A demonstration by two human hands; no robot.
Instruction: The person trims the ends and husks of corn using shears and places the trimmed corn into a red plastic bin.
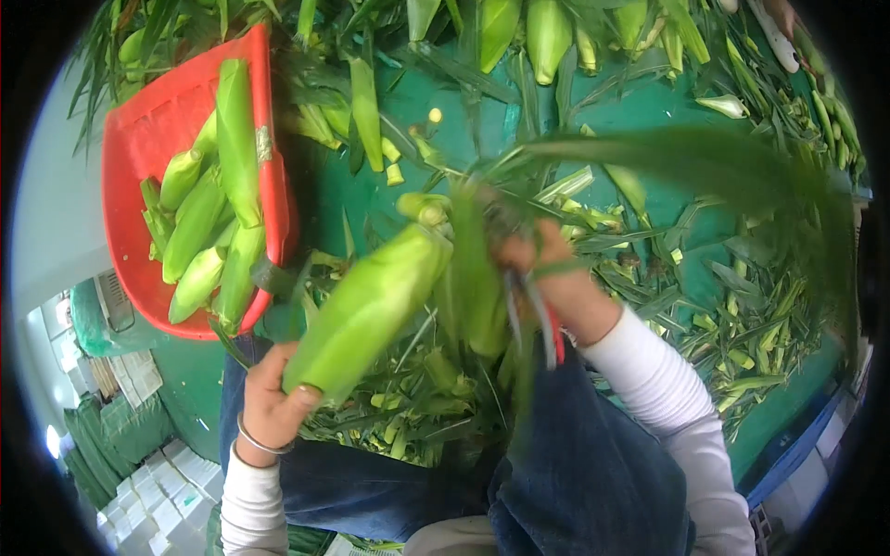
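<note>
My left hand (273, 397) is closed around one end of a green ear of corn (371, 306) in its husk. The ear slants up to the right, its stalk end near my right hand. My right hand (542, 259), smeared by motion, is closed on a tool with red and grey handles (547, 324); its working end is hidden. Long husk leaves (473, 278) hang beside that hand, and a broad blurred leaf (686, 162) sweeps out to the right. Whether my right fingers also grip the leaves is unclear.
A red plastic basket (116, 199) with several husked ears stands at the left. Unpeeled ears (547, 42) lie along the far side of the green floor (324, 199). Cut leaves and stalk ends (742, 343) are heaped right and below my hands. Another person's hand (781, 17) shows at far right.
</note>
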